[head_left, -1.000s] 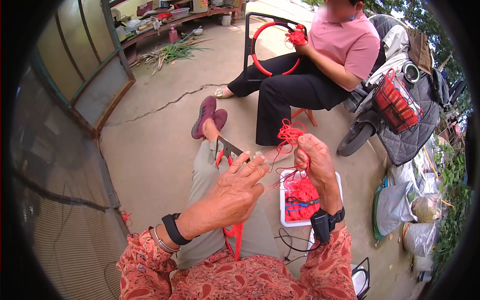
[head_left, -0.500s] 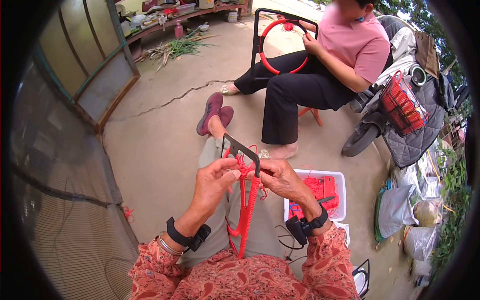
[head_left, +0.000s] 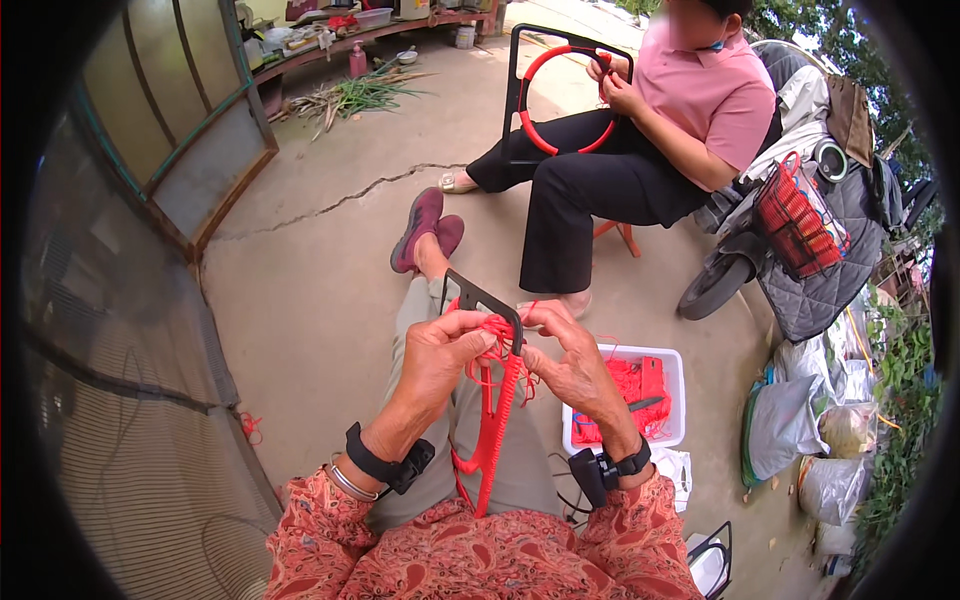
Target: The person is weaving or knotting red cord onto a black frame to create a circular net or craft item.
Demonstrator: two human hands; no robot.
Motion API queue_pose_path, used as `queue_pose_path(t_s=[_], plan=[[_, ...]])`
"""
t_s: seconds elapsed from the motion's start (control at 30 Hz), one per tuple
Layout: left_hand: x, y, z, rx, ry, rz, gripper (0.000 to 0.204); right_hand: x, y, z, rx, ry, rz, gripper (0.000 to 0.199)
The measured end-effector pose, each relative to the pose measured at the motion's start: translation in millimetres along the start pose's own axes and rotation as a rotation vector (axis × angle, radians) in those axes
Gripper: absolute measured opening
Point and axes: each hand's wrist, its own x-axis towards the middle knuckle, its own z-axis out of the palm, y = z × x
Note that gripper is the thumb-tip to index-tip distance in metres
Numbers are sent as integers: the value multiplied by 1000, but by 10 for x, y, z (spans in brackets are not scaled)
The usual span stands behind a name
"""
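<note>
A black frame (head_left: 482, 296) stands tilted between my hands over my lap, its long side wrapped in red cord (head_left: 508, 395). My left hand (head_left: 432, 368) is closed, thumb and forefinger pinching a tangled bundle of red cord (head_left: 494, 338) just inside the frame's upper corner. On the other side of that corner, my right hand (head_left: 572, 362) has thumb and forefinger apart, fingertips close to the frame. A thin red strand shows by its fingertips. Loose loops hang below the bundle. The far side of the right fingers is hidden.
To the right sits a white tub (head_left: 680, 400) of red cord with a dark blade-like tool (head_left: 645, 403) on top. Ahead, a seated person (head_left: 700, 120) works red cord on another black frame (head_left: 513, 85). A mesh screen (head_left: 130, 400) stands left; sacks (head_left: 790, 425) lie right.
My right hand has shifted its fingers, with thumb and forefinger now spread beside the frame's corner. The cord bundle shows larger at my left fingertips. The other person's hands have drawn closer together.
</note>
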Motion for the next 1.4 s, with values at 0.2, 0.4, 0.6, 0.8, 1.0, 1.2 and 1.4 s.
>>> queue_pose_path(t_s=[0.2, 0.4, 0.6, 0.8, 1.0, 1.2, 1.4], plan=[[-72, 11, -4, 11, 32, 53, 17, -631, -359, -36, 153, 142, 274, 20], [-34, 12, 19, 50, 37, 95, 18, -689, -223, 334, 732, 169, 611, 38], [-35, 38, -12, 97, 41, 117, 16, -372, -166, 179, 618, 314, 408, 40], [-7, 177, 22, 230, -114, 202, 17, 153, -602, -102, -268, -114, -41, 47], [64, 366, -58, 148, -306, -46, 21, 291, -578, -108, -640, -109, -292, 28], [-60, 178, -117, 10, 236, 205, 15, 352, -691, -346, -461, -36, -150, 15], [-328, -57, 90, 98, -3, 11, 17, 157, -761, -880, -150, 4, 166, 21]])
